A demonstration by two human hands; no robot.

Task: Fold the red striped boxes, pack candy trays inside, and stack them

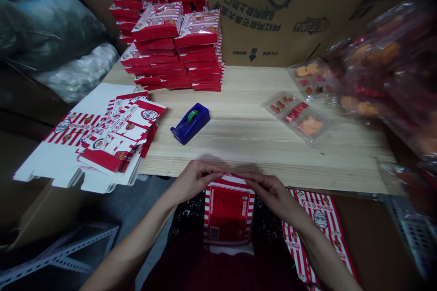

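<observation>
A red-and-white striped cardboard box rests upright against my lap, its red back with a barcode facing me. At its top left edge my left hand pinches the cardboard between thumb and fingers. My right hand grips the top right edge the same way. A white flap shows at the box's lower end. Just past my hands, on the wooden table, stands a blue tape dispenser with a green roll core.
Flat printed box blanks lie at the left. Finished red boxes are stacked behind, beside a big brown carton. Clear candy packs lie right, near a heap of bagged packs. A striped printed sheet lies by my right forearm.
</observation>
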